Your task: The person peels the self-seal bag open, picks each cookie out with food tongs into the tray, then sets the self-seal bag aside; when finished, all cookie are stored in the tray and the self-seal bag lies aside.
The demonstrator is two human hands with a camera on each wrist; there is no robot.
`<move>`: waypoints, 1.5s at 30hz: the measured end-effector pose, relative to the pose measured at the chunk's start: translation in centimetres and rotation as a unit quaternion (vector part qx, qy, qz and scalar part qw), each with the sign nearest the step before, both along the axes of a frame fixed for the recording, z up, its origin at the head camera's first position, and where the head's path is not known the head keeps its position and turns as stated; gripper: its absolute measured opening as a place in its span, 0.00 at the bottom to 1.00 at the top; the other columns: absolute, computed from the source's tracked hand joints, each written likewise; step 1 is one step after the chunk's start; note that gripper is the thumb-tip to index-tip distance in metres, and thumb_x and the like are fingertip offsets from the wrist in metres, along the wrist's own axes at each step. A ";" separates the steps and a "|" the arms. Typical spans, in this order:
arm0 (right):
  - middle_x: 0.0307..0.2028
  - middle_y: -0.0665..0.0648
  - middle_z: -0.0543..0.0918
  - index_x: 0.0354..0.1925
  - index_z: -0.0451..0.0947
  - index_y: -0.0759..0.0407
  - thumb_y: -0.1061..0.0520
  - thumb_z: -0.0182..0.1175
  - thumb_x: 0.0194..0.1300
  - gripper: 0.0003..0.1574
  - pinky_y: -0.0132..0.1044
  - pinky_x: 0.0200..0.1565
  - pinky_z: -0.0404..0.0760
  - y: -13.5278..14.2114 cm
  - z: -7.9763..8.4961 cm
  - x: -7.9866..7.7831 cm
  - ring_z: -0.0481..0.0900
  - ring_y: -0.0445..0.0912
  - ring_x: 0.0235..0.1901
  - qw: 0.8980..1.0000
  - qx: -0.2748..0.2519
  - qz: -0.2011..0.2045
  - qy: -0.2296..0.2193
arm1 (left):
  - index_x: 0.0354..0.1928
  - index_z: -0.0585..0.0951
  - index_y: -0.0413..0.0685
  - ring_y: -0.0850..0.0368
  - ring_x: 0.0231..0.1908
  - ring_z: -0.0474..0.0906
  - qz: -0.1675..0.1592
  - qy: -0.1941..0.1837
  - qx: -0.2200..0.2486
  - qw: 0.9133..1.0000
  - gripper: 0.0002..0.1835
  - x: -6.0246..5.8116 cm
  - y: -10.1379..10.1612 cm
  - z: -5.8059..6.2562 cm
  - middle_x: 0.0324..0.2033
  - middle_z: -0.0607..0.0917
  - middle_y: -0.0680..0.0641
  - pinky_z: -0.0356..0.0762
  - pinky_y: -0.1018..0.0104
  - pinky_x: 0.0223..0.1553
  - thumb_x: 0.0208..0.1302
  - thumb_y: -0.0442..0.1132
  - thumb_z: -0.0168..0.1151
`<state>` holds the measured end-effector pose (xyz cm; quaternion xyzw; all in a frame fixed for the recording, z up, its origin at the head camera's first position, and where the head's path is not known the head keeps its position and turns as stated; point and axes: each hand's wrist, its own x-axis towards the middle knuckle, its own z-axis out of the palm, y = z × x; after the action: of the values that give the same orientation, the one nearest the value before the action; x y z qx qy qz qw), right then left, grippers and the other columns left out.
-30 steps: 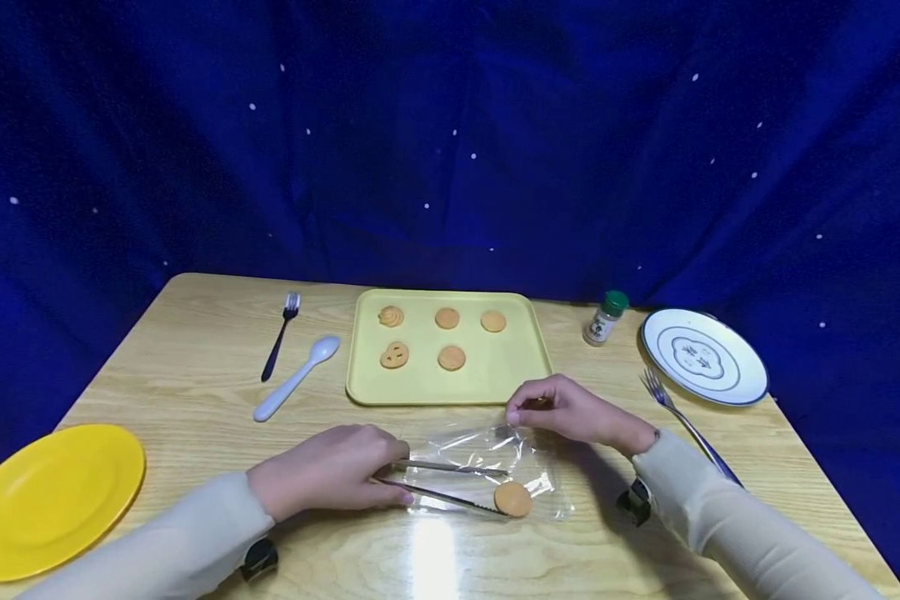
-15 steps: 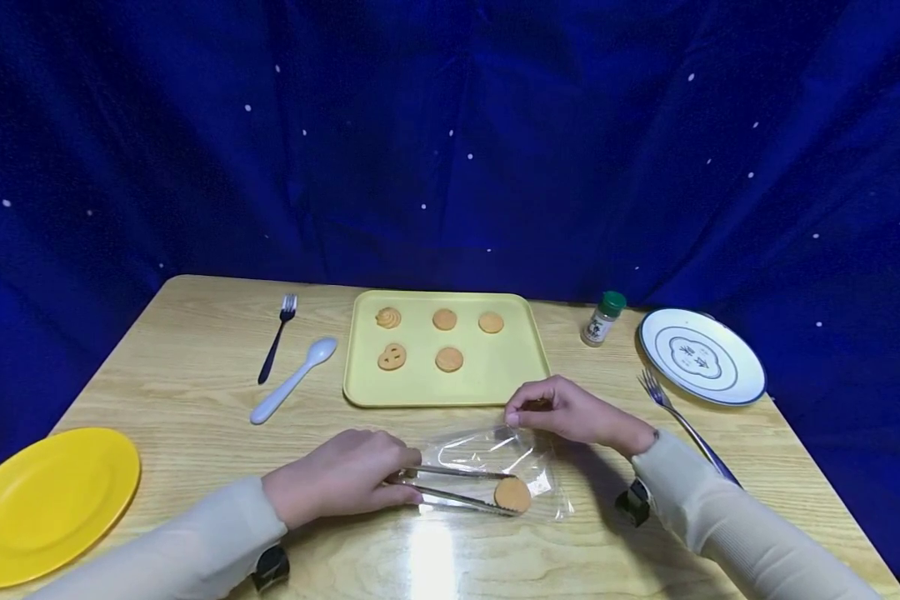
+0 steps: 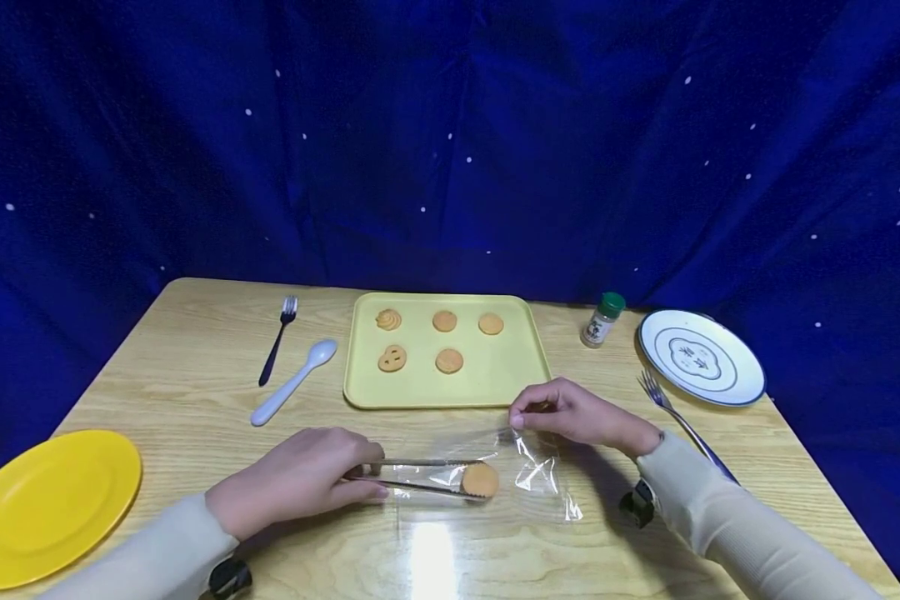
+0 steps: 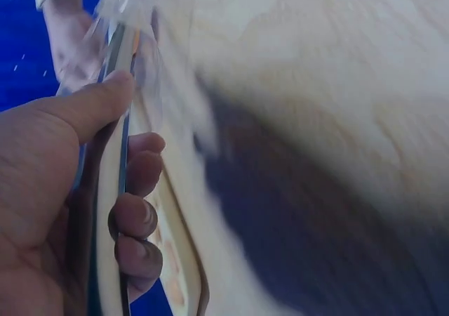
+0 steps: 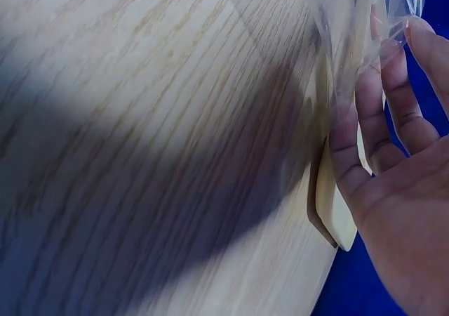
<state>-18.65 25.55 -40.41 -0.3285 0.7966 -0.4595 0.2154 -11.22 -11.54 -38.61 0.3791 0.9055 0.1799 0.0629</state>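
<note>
My left hand [image 3: 300, 479] grips a pair of metal tongs [image 3: 420, 462] by the handle end. Between the tong tips sits a round, flat cookie [image 3: 480, 481]. A clear plastic bag [image 3: 536, 475] lies in front of me, and the tongs and cookie overlap it in the head view. With thumb and fingertips, my right hand [image 3: 577, 417] pinches the bag's far edge. In the left wrist view, the thumb lies along the tongs [image 4: 109, 189] and the other fingers curl around them. The right wrist view shows the film hanging from the fingertips.
Behind the bag, a yellow tray [image 3: 502, 383] carries several cookies. To its left are a fork [image 3: 273, 350] and a pale spoon [image 3: 292, 383]. A yellow plate [image 3: 52, 508] stands at far left. A green-capped shaker [image 3: 602, 321], white plate [image 3: 660, 333] and another fork [image 3: 686, 425] occupy the right.
The tongs first shifted right and narrowed onto the cookie. Since then my left hand has drawn back left, bringing the cookie along. My right hand has stayed nearly in place at the bag.
</note>
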 end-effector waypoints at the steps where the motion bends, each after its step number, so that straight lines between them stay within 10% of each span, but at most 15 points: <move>1: 0.34 0.64 0.83 0.40 0.81 0.63 0.58 0.59 0.68 0.09 0.34 0.35 0.78 0.1 0.0 0.0 0.77 0.50 0.31 1.000 0.001 -0.002 -0.001 | 0.24 0.70 0.64 0.72 0.18 0.59 0.003 -0.001 0.004 1.000 0.15 0.0 -0.4 0.2 0.16 0.65 0.65 0.58 0.75 0.20 0.62 0.57 0.62; 15: 0.35 0.61 0.84 0.39 0.82 0.62 0.57 0.59 0.68 0.09 0.30 0.37 0.77 1.8 -0.3 0.2 0.76 0.35 0.33 0.999 0.012 -0.028 0.019 | 0.30 0.76 0.67 0.77 0.16 0.56 0.033 -0.009 0.078 0.996 0.08 0.4 -7.3 2.3 0.17 0.63 0.68 0.59 0.79 0.17 0.65 0.54 0.61; 20: 0.34 0.59 0.84 0.39 0.82 0.63 0.58 0.59 0.68 0.09 0.30 0.35 0.76 2.3 -0.6 0.5 0.76 0.34 0.33 0.999 0.007 -0.028 0.028 | 0.28 0.75 0.66 0.75 0.16 0.56 0.089 0.045 0.085 0.991 0.08 -0.5 -7.7 3.9 0.16 0.64 0.67 0.57 0.77 0.17 0.63 0.51 0.64; 32: 0.35 0.60 0.85 0.38 0.81 0.65 0.62 0.60 0.67 0.06 0.30 0.40 0.79 2.3 -0.5 0.7 0.80 0.41 0.36 0.999 -0.010 -0.017 0.030 | 0.22 0.71 0.55 0.63 0.17 0.62 0.146 0.067 0.020 0.987 0.18 -5.5 0.8 3.1 0.14 0.66 0.57 0.58 0.68 0.20 0.64 0.55 0.62; 45: 0.36 0.62 0.85 0.39 0.82 0.62 0.63 0.60 0.66 0.05 0.31 0.41 0.80 2.6 -0.7 0.8 0.80 0.36 0.36 0.999 -0.016 -0.019 0.035 | 0.25 0.76 0.50 0.60 0.18 0.64 0.195 -0.017 -0.017 0.981 0.18 -8.4 8.5 0.6 0.17 0.72 0.53 0.60 0.67 0.20 0.65 0.54 0.61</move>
<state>-17.86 28.10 -41.15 -0.3325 0.8026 -0.4640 0.1731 -19.62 -3.04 -37.99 0.1910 0.9638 0.1797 0.0479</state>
